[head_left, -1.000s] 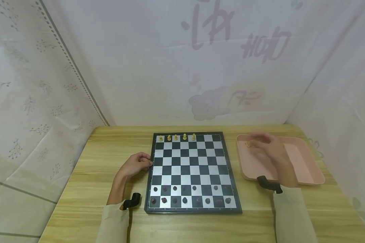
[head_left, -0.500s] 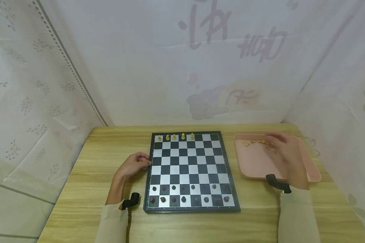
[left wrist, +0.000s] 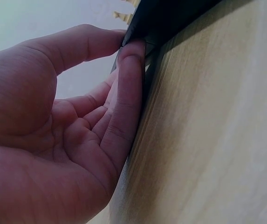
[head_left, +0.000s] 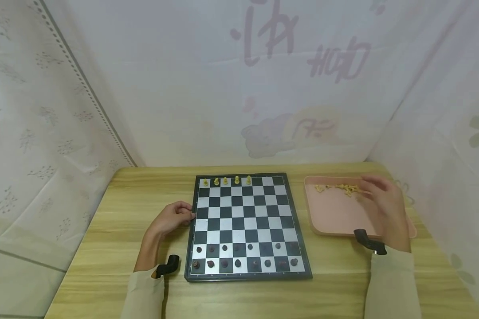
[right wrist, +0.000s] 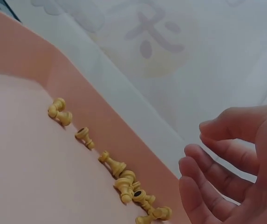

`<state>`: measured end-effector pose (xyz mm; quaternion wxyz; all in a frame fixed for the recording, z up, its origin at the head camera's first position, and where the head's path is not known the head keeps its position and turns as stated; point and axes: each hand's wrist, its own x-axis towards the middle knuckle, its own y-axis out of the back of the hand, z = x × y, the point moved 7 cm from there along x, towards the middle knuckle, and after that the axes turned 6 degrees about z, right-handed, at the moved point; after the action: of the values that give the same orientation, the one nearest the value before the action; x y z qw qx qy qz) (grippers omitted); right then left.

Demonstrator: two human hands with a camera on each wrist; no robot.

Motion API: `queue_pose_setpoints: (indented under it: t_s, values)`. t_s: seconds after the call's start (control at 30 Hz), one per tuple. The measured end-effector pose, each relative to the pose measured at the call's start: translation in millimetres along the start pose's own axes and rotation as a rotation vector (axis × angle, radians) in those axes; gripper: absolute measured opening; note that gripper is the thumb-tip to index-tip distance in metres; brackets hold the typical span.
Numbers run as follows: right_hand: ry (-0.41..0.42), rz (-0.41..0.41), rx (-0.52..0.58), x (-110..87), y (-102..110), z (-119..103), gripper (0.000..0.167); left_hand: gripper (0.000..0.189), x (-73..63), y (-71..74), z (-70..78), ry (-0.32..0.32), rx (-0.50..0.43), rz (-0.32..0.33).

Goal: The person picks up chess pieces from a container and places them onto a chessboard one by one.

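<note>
A black-and-white chessboard (head_left: 242,217) lies on the table. My left hand (head_left: 171,218) grips its left edge, thumb and index finger meeting at the dark rim in the left wrist view. Several pale yellow chess pieces (head_left: 237,180) stand along the board's far row, from the left corner to the middle. Dark chess pieces (head_left: 237,263) occupy the two near rows. Over the right part of a pink tray (head_left: 331,217) hovers my right hand (head_left: 385,199), fingers loosely bent with nothing between them. More yellow chess pieces (right wrist: 112,164) lie tipped over along the tray's far wall.
The wood-grain table (head_left: 143,188) carries both board and tray, with a strip of bare wood between them. White patterned cloth (head_left: 207,88) hangs behind and at both sides. A black strap (head_left: 369,243) sits on each wrist.
My right hand has moved to the right over the tray, uncovering the heap of yellow chess pieces. The left hand stays at the board's edge. The head view has shifted slightly.
</note>
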<state>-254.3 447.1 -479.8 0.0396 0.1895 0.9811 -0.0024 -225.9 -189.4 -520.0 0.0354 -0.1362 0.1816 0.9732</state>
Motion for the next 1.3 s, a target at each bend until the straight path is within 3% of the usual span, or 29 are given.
queue_pose_setpoints:
  t_s: [0.1,0.23,0.47,0.63,0.77,1.03,1.2,1.3]
  values:
    - [0.008,0.006,-0.066,4.9,-1,0,0.019,0.034,0.3,1.1,-1.0,0.007,0.006,0.003]
    - [0.032,0.028,-0.250,11.6,0,3,0.016,0.033,0.6,1.5,0.9,-0.005,0.003,-0.002]
    - [0.125,0.033,-0.493,12.5,-5,7,0.041,0.032,1.6,1.1,1.5,-0.009,-0.006,-0.007]
    - [0.208,0.035,-0.618,10.9,-10,8,0.040,0.031,2.1,1.3,1.3,-0.010,-0.018,-0.007]
    - [0.220,-0.012,-0.591,11.1,-14,11,0.036,0.031,2.0,1.0,1.0,-0.009,-0.025,-0.009]
    - [0.221,-0.123,-0.702,10.7,-21,13,0.040,0.032,1.6,-0.3,0.2,-0.010,-0.021,-0.015]
    - [0.318,-0.196,-0.796,8.6,-30,7,0.035,0.030,1.9,-0.2,-1.2,-0.003,-0.026,-0.012]
    - [0.348,-0.242,-0.797,6.8,-35,6,0.033,0.032,1.0,-0.1,-0.7,-0.011,-0.023,-0.018]
